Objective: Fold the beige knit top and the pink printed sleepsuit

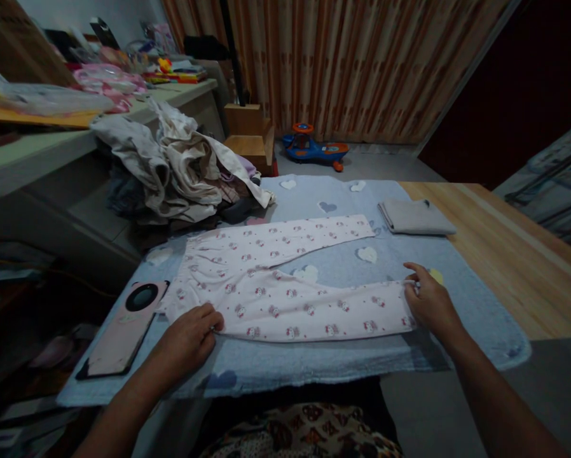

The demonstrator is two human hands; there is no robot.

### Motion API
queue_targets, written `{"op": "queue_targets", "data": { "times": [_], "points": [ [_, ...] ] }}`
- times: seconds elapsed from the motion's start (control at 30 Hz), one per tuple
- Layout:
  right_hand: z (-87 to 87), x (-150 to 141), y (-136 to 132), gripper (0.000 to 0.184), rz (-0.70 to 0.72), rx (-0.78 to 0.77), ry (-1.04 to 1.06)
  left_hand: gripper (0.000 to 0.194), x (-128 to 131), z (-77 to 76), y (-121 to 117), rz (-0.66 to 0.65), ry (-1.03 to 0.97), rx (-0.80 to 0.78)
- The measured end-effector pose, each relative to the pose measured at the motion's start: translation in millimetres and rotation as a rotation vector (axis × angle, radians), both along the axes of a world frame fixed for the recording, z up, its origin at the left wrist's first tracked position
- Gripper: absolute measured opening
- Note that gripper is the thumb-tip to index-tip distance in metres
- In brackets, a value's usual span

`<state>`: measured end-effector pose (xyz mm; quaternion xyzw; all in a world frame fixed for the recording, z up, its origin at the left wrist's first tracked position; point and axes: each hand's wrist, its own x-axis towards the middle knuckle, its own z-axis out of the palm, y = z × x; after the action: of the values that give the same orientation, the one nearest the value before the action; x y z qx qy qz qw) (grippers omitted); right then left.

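Pale pink pants (276, 299) with a small cartoon-cat print lie spread flat, waistband to the left and both legs pointing right. My left hand (194, 334) has its fingers closed on the near edge of the pants, below the waistband. At the far right, my right hand (428, 299) pinches the cuff of the nearer leg between thumb and fingers. Under the pants is a light blue blanket (343, 362) with heart shapes. The far leg lies untouched, a gap of blanket between the two legs.
A pink phone (123, 337) lies at the left edge. Behind it rises a heap of crumpled clothes (180, 165). A folded grey cloth (416, 217) sits at the back right, near the bare wooden tabletop (519, 254). A blue ride-on toy (314, 149) stands beyond on the floor.
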<state>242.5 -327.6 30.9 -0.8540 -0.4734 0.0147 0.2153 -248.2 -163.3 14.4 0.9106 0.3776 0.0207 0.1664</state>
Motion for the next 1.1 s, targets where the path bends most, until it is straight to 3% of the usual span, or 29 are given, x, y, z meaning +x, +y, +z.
{"op": "queue_targets", "data": {
  "times": [0.2, 0.33, 0.47, 0.53, 0.63, 0.73, 0.8, 0.9, 0.97, 1.1],
  "points": [
    [5.0, -22, 1, 0.038, 0.124, 0.082, -0.378, 0.020, 18, 17.4, 1, -0.034, -0.020, -0.075],
    [-3.0, -67, 14, 0.022, 0.366, 0.137, -0.245, 0.024, 54, 19.3, -7, -0.117, -0.129, 0.018],
    [-18.8, -110, 22, 0.014, 0.576, 0.062, -0.108, 0.025, 91, 6.1, -21, -0.259, -0.187, 0.086],
    [-26.4, -119, 21, 0.011, 0.596, 0.067, -0.096, 0.025, 99, -4.1, -25, -0.281, -0.175, 0.142],
    [-33.7, -116, 16, 0.012, 0.579, 0.096, -0.098, 0.046, 95, -17.0, -24, -0.266, -0.133, 0.193],
    [-36.0, -104, 10, 0.016, 0.548, 0.106, -0.114, 0.060, 82, -20.7, -20, -0.267, -0.105, 0.173],
    [-36.1, -97, 7, 0.017, 0.525, 0.104, -0.129, 0.059, 77, -17.6, -17, -0.276, -0.110, 0.136],
    [-35.5, -96, 11, 0.012, 0.504, 0.113, -0.136, 0.037, 80, -7.7, -10, -0.237, -0.183, 0.077],
    [-34.7, -102, 17, 0.012, 0.514, 0.139, -0.123, 0.027, 90, 0.1, -1, -0.185, -0.265, 0.060],
    [-34.2, -121, 31, 0.014, 0.572, 0.193, -0.084, 0.027, 115, 12.1, 30, -0.123, -0.335, 0.067]
  ]
}}
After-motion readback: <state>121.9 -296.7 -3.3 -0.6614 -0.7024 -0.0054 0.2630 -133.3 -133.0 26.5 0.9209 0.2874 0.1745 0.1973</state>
